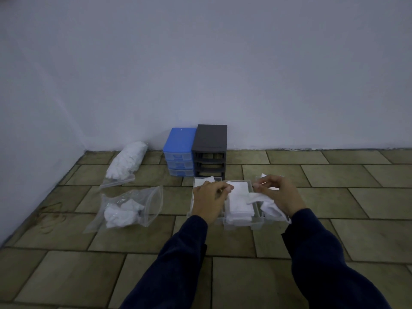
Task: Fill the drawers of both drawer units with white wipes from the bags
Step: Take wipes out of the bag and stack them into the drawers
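Blue drawer unit (179,150) with pale translucent drawer fronts; dark grey drawer unit (210,148) just right of it. White wipes (239,201) in clear drawers (255,221). Clear bags (151,204), white contents. Olive-tan floor tiles (334,175), dark seams. Navy sleeves (178,264). Pale bluish-white wall (223,63).

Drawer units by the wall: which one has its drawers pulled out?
The dark grey plastic drawer unit: its slots gape empty. The blue plastic drawer unit on its left has all its clear drawers in.
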